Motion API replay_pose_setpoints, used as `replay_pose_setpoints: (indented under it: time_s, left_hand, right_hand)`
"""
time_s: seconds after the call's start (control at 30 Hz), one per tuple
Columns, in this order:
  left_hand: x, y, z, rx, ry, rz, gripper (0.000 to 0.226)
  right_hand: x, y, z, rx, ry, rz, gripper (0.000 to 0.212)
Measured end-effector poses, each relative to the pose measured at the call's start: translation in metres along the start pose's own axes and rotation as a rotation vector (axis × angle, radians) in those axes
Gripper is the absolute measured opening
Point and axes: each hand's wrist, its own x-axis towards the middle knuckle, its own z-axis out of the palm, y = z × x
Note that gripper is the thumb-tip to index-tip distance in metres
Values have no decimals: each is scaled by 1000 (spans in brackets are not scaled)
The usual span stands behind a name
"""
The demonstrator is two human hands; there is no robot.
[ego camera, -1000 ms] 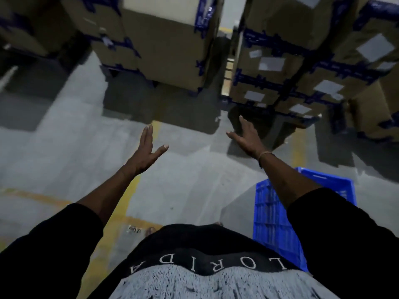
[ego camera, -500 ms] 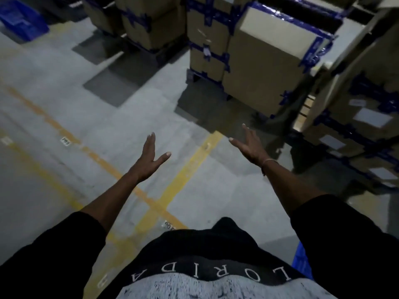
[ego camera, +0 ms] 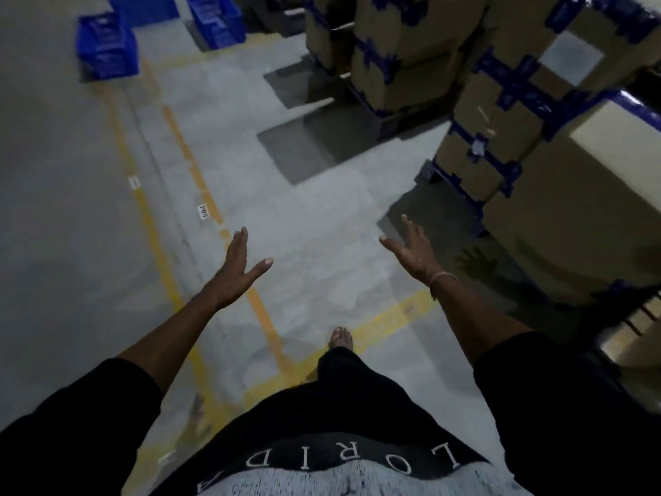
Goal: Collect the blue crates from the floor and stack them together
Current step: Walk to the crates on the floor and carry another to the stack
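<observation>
Grey concrete floor [ego camera: 322, 216] with yellow lines [ego camera: 153, 223]; blue crates [ego camera: 107, 48] sit upper left, taped cardboard boxes [ego camera: 404, 62] stacked along the upper right.

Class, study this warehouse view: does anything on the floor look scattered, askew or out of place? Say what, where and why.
Three blue crates sit loose at the far left of the floor rather than stacked: one beside the yellow line, one turned at a different angle, one cut by the top edge. Both hands, left hand and right hand, are empty.

Taped cardboard boxes [ego camera: 411, 48], yellow floor lines [ego camera: 157, 241]
</observation>
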Motion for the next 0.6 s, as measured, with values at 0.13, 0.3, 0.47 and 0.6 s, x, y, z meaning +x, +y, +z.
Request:
replay_pose_setpoints:
  time_s: [0.13, 0.3, 0.47, 0.6]
  left_hand:
    - [53, 20, -42, -21, 54, -22, 107]
    - [125, 37, -85, -80, 150, -40, 103]
    - [192, 27, -122, -131, 197, -72, 104]
    - [257, -1, -167, -166, 213, -96, 108]
  right_hand:
    - [87, -46, -13, 13, -76, -37, 92]
    - [188, -105, -23, -57, -117, -108, 91]
    - [279, -161, -12, -118, -188, -166, 92]
    - [357, -209, 15, -135, -203, -178, 90]
